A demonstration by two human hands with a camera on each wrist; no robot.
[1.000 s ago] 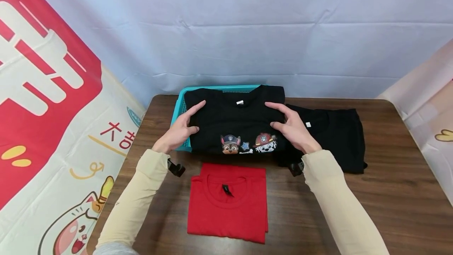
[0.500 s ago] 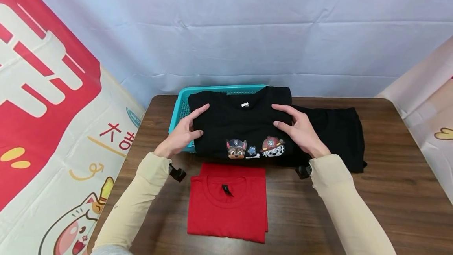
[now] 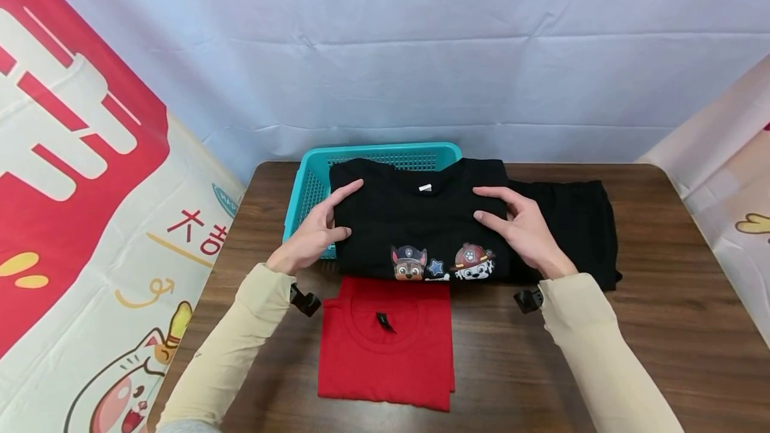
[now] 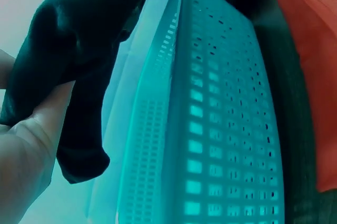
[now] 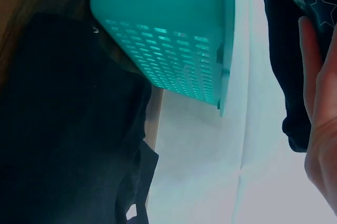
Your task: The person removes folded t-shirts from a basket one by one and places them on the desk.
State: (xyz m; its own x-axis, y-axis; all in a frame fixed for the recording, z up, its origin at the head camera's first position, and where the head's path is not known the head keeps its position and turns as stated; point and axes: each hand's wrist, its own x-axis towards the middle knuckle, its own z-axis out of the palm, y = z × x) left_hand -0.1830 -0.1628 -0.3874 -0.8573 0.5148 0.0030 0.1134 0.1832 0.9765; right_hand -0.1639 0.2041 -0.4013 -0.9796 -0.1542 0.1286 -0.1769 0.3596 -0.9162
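Both hands hold a folded black T-shirt by its two sides, with cartoon dog heads printed along its near part and a white label at the neck. My left hand grips the left side, thumb and index finger showing on top. On the other side my right hand grips the shirt likewise; its remaining fingers are partly hidden. In the left wrist view the shirt's edge hangs above the turquoise basket. Seen from the head, the shirt covers the basket's right and near parts.
A folded red T-shirt lies on the brown wooden table in front of the basket. Another black folded garment lies to the right, partly behind my right hand. A pale cloth backdrop hangs behind the table.
Both hands have carried the black T-shirt to the right and toward me. More of the basket's inside and back rim now shows. The red T-shirt has stayed put.
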